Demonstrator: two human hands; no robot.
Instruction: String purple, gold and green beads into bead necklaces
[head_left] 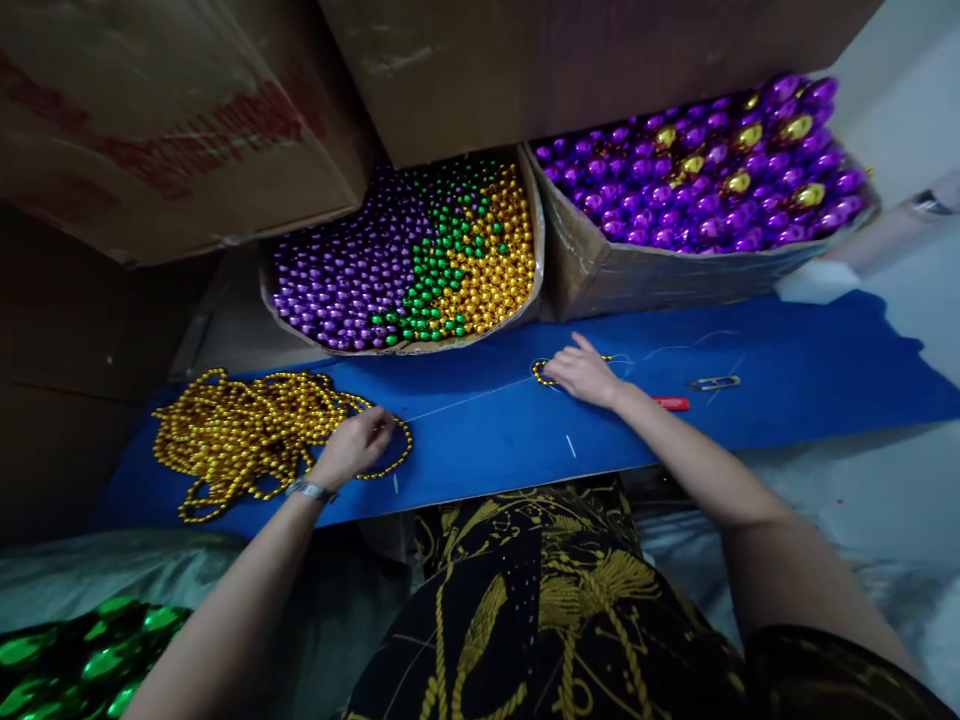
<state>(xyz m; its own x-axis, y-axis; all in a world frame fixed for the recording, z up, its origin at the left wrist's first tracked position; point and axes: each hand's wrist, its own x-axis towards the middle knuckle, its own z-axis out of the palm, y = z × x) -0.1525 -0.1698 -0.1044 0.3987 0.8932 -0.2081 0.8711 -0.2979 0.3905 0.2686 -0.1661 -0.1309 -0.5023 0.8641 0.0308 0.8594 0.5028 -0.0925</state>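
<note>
- Blue tabletop [480, 440] is spanning the front.
- Mixed-bead box [541, 235] is standing along its far edge.
- Gold bead pile [244, 425] is covering its left end.
- Left hand [356, 443], above its left part, is pinching thread [472, 397].
- Right hand [583, 372], over its middle, is touching short gold strand [538, 372]; grip unclear.
</note>
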